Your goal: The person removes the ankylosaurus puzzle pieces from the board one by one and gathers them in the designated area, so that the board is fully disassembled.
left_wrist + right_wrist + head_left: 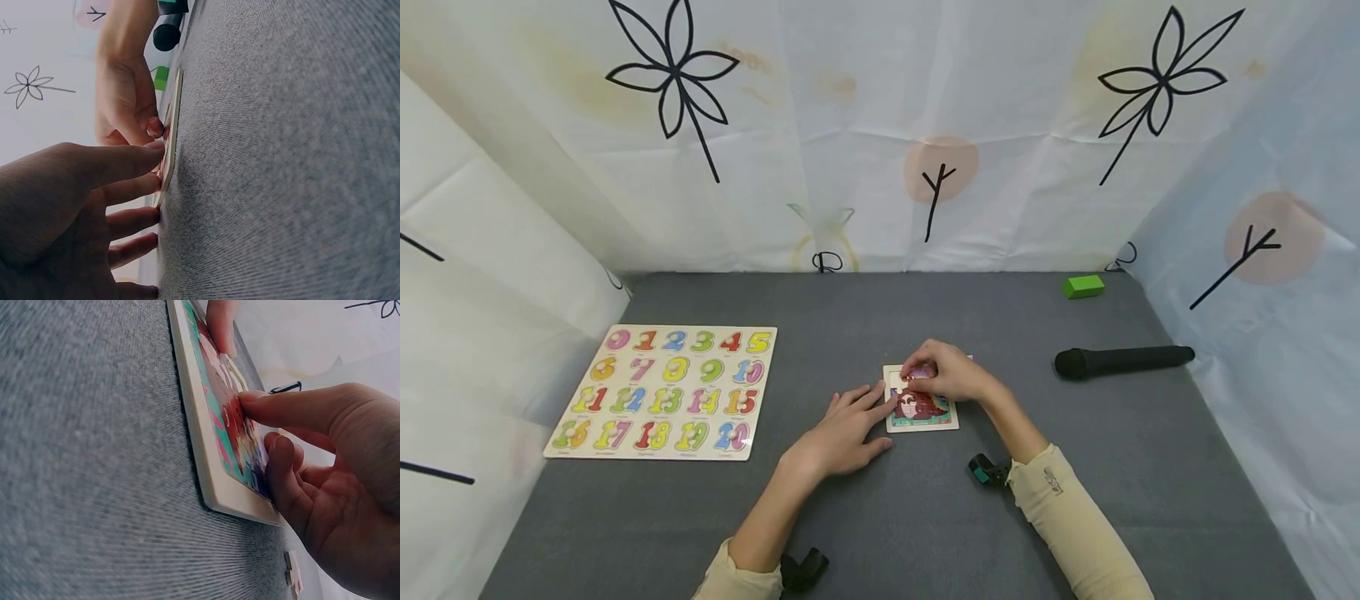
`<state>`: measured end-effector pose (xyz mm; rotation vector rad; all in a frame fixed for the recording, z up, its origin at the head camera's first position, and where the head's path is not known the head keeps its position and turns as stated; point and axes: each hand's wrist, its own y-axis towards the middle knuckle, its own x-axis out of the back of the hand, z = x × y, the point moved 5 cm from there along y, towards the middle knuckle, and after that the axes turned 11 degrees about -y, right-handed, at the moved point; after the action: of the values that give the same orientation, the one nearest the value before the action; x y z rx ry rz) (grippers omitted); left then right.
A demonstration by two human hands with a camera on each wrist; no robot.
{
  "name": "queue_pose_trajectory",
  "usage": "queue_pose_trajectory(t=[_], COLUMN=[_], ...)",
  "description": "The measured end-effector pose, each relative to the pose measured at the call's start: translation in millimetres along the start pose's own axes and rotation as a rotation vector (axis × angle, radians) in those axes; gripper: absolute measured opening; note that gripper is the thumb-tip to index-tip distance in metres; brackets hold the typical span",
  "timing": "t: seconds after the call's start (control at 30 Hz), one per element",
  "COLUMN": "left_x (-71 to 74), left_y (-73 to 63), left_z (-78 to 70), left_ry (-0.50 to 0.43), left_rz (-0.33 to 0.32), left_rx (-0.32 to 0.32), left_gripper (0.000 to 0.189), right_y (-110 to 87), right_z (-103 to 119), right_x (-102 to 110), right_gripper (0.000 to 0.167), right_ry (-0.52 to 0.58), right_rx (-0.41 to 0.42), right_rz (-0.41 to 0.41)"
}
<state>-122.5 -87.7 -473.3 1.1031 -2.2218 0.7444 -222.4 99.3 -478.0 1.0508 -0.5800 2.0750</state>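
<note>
A small jigsaw puzzle (922,421) in a pale wooden frame lies on the grey table, showing a red-haired figure. Its upper left part is bare and pale. My right hand (953,372) is over the upper part, thumb and index finger pinching a puzzle piece right at the picture's surface; the piece is mostly hidden by the fingers. In the right wrist view, the thumb of the right hand (337,462) touches the picture. My left hand (847,429) lies spread at the left edge, its index fingertip on the puzzle and the other fingers reaching the table.
A number puzzle board (662,392) lies at the left. At the right are a black microphone (1123,362) and a green block (1083,287). A loose puzzle piece (293,574) lies beyond the frame. Patterned cloth walls (850,125) surround the table.
</note>
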Motion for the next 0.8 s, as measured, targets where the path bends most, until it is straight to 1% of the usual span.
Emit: queue_pose_trajectory(t=[0.17,0.3,0.43,0.63,0.8], left_x=[0.5,0.2,0.5,-0.1,-0.1], left_y=[0.3,0.5,-0.1,0.1,-0.3], left_z=[-1.9,-2.1,-3.0,-2.0,-2.6], left_ry=[0.002,0.009,0.012,0.012,0.016], left_rz=[0.007,0.012,0.01,0.0,0.001], left_rx=[0.006,0.014,0.014,0.008,0.008], left_gripper=[0.064,0.064,0.064,0.064,0.064], right_y=[-0.8,-0.9,-2.4,-4.5,-6.4], right_z=[2.9,2.9,0.4,-2.9,-4.3], right_x=[1.7,1.8,1.6,1.3,2.1], right_gripper=[0.012,0.013,0.019,0.019,0.021], right_ry=[-0.003,0.024,0.06,0.111,0.184], right_rx=[0.038,0.051,0.034,0.012,0.002], right_rz=[-0.005,-0.004,-0.012,-0.027,-0.047])
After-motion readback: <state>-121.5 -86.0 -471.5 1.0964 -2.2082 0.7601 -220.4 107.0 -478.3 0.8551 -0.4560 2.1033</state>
